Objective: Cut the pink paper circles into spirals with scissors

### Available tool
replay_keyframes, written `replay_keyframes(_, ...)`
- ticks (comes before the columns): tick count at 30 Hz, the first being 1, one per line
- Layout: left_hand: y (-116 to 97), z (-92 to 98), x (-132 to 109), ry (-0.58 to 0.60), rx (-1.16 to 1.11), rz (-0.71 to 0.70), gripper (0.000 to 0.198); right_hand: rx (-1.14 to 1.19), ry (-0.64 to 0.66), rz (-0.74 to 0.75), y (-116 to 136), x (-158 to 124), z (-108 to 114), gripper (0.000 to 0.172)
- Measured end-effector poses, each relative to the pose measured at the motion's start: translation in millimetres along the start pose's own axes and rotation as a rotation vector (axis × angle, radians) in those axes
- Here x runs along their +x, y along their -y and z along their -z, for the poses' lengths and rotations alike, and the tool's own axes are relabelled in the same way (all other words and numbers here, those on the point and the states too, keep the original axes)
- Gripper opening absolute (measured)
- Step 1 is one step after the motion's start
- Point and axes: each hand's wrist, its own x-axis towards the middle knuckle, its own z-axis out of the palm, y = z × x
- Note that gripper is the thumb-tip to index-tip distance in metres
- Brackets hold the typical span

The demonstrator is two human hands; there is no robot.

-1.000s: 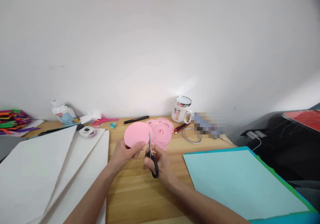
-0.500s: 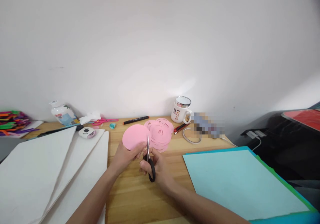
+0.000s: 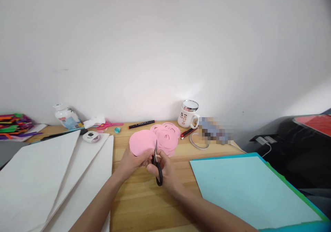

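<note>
Our left hand [image 3: 131,163], grip closed on a disc [image 3: 142,142]; our right hand [image 3: 167,171], grip closed on scissors [image 3: 159,173] at the disc's edge.

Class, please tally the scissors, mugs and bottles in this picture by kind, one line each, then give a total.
Scissors: 2 (black-handled pair in the right hand, pink pair)
Mugs: 1 (white mug)
Bottles: 1 (white bottle)
Total: 4

There are one left hand [image 3: 131,161], one right hand [image 3: 165,170], two pairs of scissors (one black-handled [image 3: 159,175], one pink-handled [image 3: 109,124]), one mug [image 3: 186,118], one bottle [image 3: 67,117], one black marker [image 3: 142,124]; overlapping pink paper cut-outs [image 3: 168,139] defy counting.
</note>
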Motion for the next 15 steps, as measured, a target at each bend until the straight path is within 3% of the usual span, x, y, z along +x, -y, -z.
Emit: replay_keyframes(15,1.8,5.4,1.9,0.048,0.08,-0.079,0.03,-0.08,-0.039,-0.038,2.0,-0.9,-0.3,0.04)
